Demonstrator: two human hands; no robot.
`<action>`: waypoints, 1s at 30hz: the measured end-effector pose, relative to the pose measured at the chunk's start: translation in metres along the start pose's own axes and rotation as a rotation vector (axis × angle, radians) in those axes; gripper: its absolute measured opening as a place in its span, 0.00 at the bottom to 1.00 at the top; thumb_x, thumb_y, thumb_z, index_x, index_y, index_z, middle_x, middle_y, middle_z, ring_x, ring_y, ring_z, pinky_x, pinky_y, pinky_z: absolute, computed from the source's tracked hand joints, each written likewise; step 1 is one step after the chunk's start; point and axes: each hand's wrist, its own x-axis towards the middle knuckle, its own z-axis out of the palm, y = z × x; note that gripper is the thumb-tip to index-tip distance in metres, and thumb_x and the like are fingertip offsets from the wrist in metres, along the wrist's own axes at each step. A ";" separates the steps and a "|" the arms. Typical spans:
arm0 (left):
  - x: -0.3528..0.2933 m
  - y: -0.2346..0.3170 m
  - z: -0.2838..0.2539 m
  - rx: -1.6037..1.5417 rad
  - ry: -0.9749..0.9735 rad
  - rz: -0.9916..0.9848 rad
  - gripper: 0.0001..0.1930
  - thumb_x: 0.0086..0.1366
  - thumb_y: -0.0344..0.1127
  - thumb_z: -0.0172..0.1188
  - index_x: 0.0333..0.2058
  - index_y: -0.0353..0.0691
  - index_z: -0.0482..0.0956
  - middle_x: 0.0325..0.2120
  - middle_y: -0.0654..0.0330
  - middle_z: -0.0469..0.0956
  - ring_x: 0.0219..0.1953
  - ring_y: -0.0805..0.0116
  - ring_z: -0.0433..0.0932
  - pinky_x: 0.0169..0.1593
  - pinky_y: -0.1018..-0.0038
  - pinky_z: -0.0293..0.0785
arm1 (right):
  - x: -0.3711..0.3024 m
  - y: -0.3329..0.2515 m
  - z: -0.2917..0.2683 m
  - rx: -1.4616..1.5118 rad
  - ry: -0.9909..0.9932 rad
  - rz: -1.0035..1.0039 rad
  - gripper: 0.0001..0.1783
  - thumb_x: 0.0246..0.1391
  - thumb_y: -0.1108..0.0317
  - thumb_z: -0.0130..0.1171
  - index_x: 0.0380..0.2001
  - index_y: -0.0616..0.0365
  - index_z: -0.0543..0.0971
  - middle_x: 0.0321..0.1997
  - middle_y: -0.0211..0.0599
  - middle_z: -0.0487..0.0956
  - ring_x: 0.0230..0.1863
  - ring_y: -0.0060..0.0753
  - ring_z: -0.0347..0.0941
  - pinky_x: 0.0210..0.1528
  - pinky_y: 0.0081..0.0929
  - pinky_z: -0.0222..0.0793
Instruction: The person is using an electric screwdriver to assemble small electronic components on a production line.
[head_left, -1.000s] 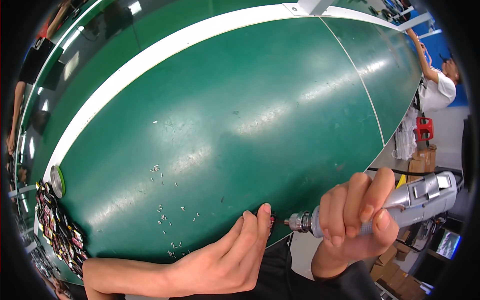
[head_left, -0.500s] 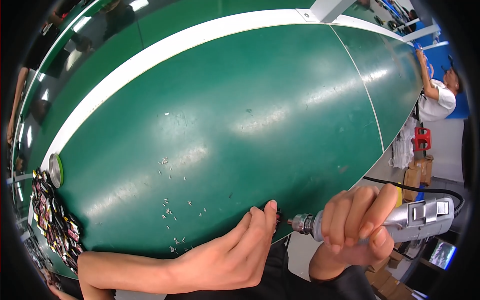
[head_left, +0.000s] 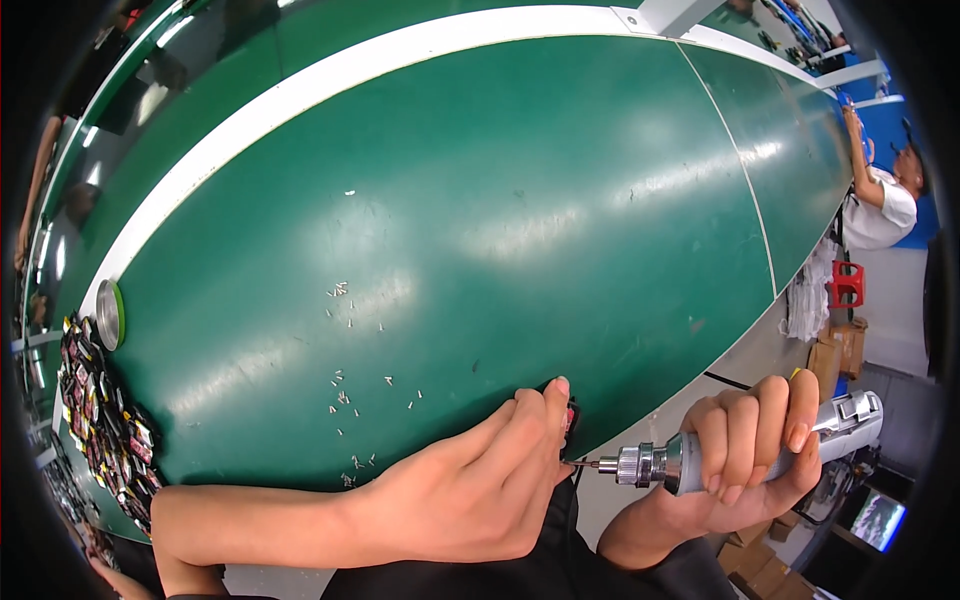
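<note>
At the table's near edge, my left hand (head_left: pixel 470 490) is closed on a small dark and red part (head_left: pixel 571 418). Most of that part is hidden behind my fingers. My right hand (head_left: pixel 750 450) wraps round a grey and silver electric screwdriver (head_left: pixel 645 466), which lies nearly level. Its thin bit points left and reaches the part beside my left fingertips; whether the tip touches it I cannot tell. Loose small screws (head_left: pixel 341 398) are scattered on the green table (head_left: pixel 560 270), left of and beyond my left hand.
A pile of small dark parts (head_left: pixel 95 430) lies at the far left, beside a round green-rimmed tin (head_left: pixel 110 315). A white rail (head_left: pixel 380 58) borders the far side. At right are a person in white (head_left: pixel 880 210), a red stool (head_left: pixel 847 285) and cardboard boxes (head_left: pixel 850 345).
The screwdriver's handle end has tilted up, and its bit has come down to the near end of the part. My left hand stays on the part. The whole view has shifted slightly.
</note>
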 end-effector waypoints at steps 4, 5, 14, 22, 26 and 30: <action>0.000 -0.002 0.001 -0.020 0.008 -0.003 0.14 0.57 0.33 0.57 0.30 0.21 0.78 0.37 0.43 0.78 0.33 0.61 0.74 0.39 0.74 0.76 | -0.001 0.001 0.000 0.018 0.017 0.008 0.08 0.58 0.67 0.46 0.29 0.57 0.62 0.19 0.34 0.63 0.16 0.28 0.62 0.21 0.27 0.62; 0.000 -0.002 0.001 -0.029 0.013 -0.005 0.14 0.57 0.32 0.57 0.30 0.21 0.78 0.37 0.42 0.78 0.33 0.61 0.74 0.38 0.74 0.76 | -0.002 0.002 0.000 0.027 0.024 0.013 0.08 0.58 0.67 0.46 0.29 0.57 0.62 0.19 0.33 0.63 0.16 0.28 0.62 0.20 0.27 0.62; -0.002 -0.001 0.004 -0.092 0.044 -0.044 0.13 0.56 0.30 0.57 0.31 0.19 0.77 0.37 0.42 0.78 0.33 0.60 0.73 0.36 0.73 0.77 | 0.000 0.007 0.003 0.043 0.085 0.003 0.10 0.56 0.72 0.50 0.26 0.56 0.60 0.16 0.29 0.60 0.11 0.21 0.60 0.13 0.20 0.59; -0.001 -0.001 0.004 -0.107 0.043 -0.040 0.12 0.56 0.29 0.57 0.30 0.20 0.77 0.37 0.42 0.78 0.34 0.60 0.73 0.36 0.73 0.77 | -0.001 0.007 0.001 0.042 0.119 -0.023 0.10 0.57 0.71 0.49 0.26 0.55 0.60 0.16 0.29 0.61 0.11 0.21 0.60 0.13 0.20 0.59; -0.002 0.000 0.004 -0.115 0.054 -0.062 0.12 0.55 0.29 0.56 0.30 0.21 0.77 0.37 0.42 0.78 0.34 0.59 0.74 0.36 0.73 0.77 | -0.003 0.004 -0.003 0.057 0.082 0.023 0.08 0.60 0.66 0.45 0.29 0.56 0.62 0.18 0.31 0.62 0.14 0.25 0.61 0.19 0.26 0.61; -0.001 0.001 0.004 -0.122 0.058 -0.064 0.12 0.55 0.28 0.55 0.30 0.21 0.78 0.38 0.42 0.78 0.34 0.59 0.74 0.36 0.73 0.77 | -0.003 0.002 -0.003 0.049 0.085 0.028 0.08 0.59 0.65 0.46 0.29 0.56 0.63 0.18 0.31 0.62 0.14 0.25 0.61 0.19 0.25 0.60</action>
